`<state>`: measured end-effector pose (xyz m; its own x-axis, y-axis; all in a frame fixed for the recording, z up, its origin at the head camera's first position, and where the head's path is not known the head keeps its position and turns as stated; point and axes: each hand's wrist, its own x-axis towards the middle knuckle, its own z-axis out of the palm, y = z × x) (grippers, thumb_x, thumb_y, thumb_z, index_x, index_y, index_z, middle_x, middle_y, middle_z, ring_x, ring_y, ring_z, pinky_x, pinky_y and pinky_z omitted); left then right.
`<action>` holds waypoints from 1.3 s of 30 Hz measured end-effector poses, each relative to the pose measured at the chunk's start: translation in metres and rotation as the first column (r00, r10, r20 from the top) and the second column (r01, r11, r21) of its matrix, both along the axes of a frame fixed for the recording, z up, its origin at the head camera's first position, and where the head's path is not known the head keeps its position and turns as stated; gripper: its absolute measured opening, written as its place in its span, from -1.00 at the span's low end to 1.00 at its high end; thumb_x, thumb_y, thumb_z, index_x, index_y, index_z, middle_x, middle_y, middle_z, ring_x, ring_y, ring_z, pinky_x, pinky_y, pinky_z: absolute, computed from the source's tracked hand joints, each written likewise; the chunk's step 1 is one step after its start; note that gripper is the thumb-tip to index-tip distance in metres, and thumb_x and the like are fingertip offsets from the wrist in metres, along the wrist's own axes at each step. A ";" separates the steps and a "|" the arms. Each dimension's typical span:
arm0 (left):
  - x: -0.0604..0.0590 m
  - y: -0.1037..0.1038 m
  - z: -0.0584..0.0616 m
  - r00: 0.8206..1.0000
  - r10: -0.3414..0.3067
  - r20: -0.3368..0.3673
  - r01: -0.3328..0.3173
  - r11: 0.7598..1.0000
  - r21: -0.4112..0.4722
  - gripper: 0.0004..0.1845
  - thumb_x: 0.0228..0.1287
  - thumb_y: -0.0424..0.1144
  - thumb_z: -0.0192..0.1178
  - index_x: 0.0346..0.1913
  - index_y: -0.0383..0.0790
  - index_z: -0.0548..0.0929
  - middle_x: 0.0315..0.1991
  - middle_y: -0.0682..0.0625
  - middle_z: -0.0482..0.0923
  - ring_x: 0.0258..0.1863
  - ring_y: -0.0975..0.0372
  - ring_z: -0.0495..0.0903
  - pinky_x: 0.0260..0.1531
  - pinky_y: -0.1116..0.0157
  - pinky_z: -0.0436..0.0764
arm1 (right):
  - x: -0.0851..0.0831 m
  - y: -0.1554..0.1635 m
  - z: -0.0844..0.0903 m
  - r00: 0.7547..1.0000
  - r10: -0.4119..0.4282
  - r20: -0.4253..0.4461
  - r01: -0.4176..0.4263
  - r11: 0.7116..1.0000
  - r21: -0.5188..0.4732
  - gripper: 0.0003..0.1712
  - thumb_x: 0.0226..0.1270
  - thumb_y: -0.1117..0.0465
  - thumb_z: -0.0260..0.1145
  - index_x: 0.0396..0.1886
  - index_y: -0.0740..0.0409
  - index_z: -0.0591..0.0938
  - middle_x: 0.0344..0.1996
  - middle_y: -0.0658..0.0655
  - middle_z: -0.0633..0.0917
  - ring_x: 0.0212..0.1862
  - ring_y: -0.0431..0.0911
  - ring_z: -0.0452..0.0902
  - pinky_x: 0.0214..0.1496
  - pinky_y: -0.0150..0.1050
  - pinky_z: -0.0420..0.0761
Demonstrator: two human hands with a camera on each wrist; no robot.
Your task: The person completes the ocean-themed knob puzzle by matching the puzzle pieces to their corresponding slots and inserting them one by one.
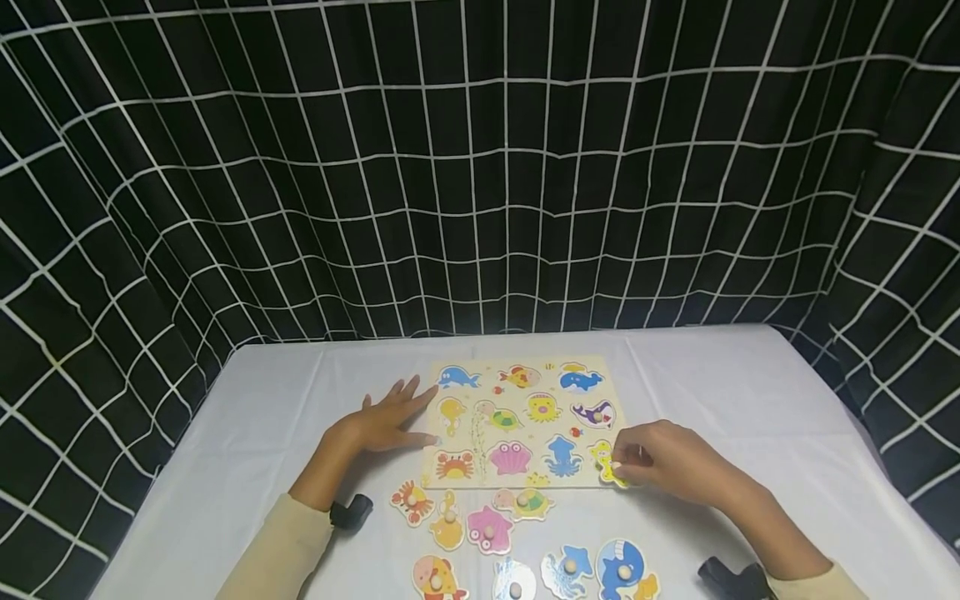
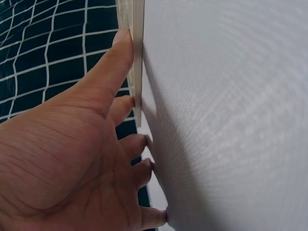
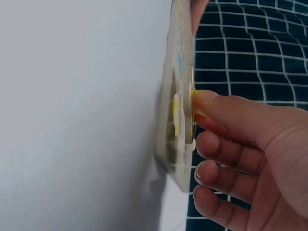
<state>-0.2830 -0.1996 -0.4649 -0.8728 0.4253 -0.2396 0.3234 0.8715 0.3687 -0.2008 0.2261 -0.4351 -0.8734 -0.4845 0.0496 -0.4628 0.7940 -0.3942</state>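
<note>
Now the right hand (image 1: 667, 467) pinches a yellow seahorse piece (image 1: 606, 463) at the puzzle board (image 1: 480, 421) corner; the left hand (image 1: 390, 419) lies flat, released, against the board's edge. No writing is readable.

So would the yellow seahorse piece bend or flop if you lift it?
Probably not: the yellow seahorse piece looks like a flat, thick board cut-out, so likely stiff. It seems small and light, as the right hand pinches it with fingers alone. Flat, so unlikely to roll.
</note>
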 end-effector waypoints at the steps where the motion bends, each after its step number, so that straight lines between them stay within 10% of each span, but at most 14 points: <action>1: 0.000 0.001 0.000 1.000 -0.001 0.002 0.001 1.000 0.001 -0.03 0.27 0.34 0.22 0.63 0.09 0.10 0.65 -0.16 -0.18 0.62 -0.10 -0.25 0.41 -0.40 -0.22 | 0.000 0.001 -0.001 1.000 -0.006 0.000 0.006 1.000 0.001 -0.84 0.19 0.13 0.54 -0.42 -0.19 0.67 -0.64 -0.27 0.47 -0.50 -0.32 0.35 -0.43 -0.33 0.40; 39: 0.000 -0.001 -0.001 1.000 0.008 0.018 -0.008 1.000 0.012 -0.02 0.27 0.32 0.25 0.63 0.06 0.09 0.65 -0.16 -0.20 0.62 -0.09 -0.27 0.42 -0.39 -0.24 | -0.017 -0.007 -0.012 0.998 -0.050 -0.031 0.051 0.998 0.031 -0.86 0.20 0.12 0.53 -0.41 -0.19 0.69 -0.60 -0.28 0.52 -0.49 -0.28 0.37 -0.43 -0.31 0.38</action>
<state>-0.2829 -0.2002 -0.4663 -0.8717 0.4216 -0.2497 0.3101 0.8693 0.3849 -0.2174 0.2195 -0.4475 -0.8950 -0.4418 0.0613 -0.4333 0.8284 -0.3550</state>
